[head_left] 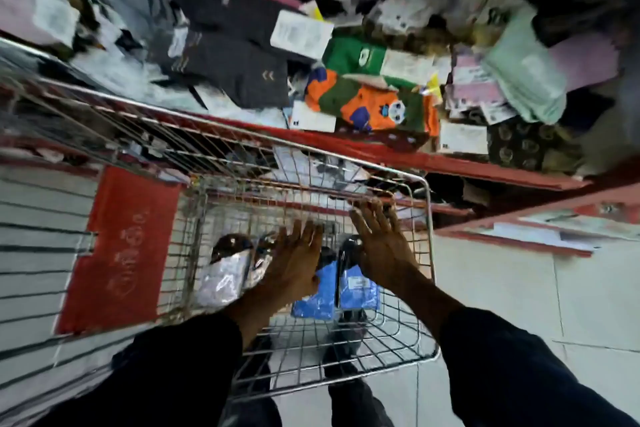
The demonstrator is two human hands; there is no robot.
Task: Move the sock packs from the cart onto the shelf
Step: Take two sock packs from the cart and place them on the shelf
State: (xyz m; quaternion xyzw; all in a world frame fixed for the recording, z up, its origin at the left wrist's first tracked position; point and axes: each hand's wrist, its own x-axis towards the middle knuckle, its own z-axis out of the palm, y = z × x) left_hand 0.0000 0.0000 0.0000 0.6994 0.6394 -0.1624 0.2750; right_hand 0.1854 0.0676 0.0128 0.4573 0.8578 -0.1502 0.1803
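Both my hands reach down into the wire cart [429,218]. My left hand [294,260] hovers with fingers spread over a blue-wrapped sock pack [313,302]. My right hand [381,246] is spread flat over a dark sock pack [346,253] and a second blue pack [360,291]. Neither hand grips anything. A white and brown pack [225,270] lies at the cart's left side. The red-edged shelf [450,159] beyond the cart is piled with sock packs, among them an orange and green one [374,104].
A red panel [121,246] hangs on the cart's left side. A lower red shelf [519,239] juts out at right. Pale floor tiles [502,305] show to the right of the cart. My dark sleeves and legs fill the bottom of the view.
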